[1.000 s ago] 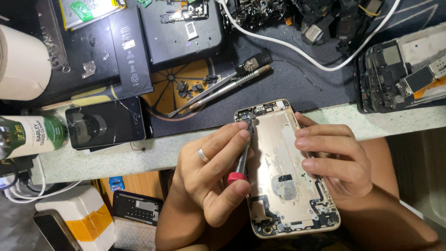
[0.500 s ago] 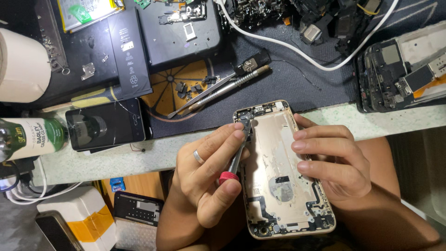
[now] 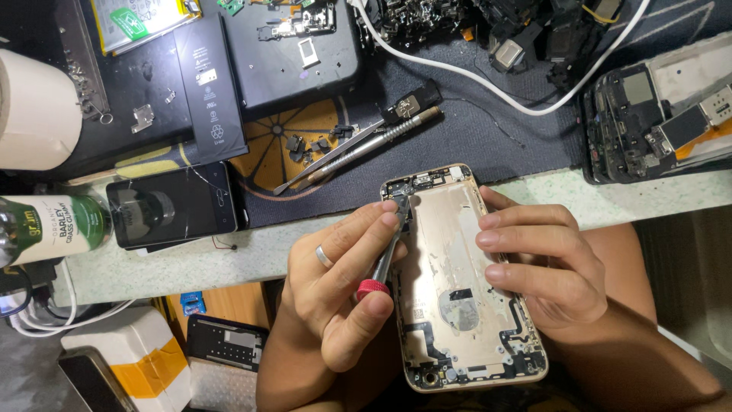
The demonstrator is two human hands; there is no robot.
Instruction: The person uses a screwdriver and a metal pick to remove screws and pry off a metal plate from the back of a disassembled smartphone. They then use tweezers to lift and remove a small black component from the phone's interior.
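An opened gold phone housing [image 3: 457, 290] lies face up at the table's near edge, its inner frame bare. My right hand [image 3: 549, 267] grips its right side, fingers curled over the edge. My left hand [image 3: 343, 290], with a ring on one finger, pinches a small screwdriver with a red cap [image 3: 381, 271]. The tip points at the dark parts in the housing's top left corner [image 3: 404, 191].
Tweezers and a metal tool [image 3: 358, 149] lie on the dark mat with small screws. A black phone [image 3: 171, 206], a green-labelled bottle [image 3: 49, 229], a white roll [image 3: 34, 111], a white cable [image 3: 457, 72] and dismantled phones [image 3: 656, 122] surround them. A white box [image 3: 130, 358] sits below left.
The housing and both hands have shifted slightly down and left; the screwdriver stays on the top left corner.
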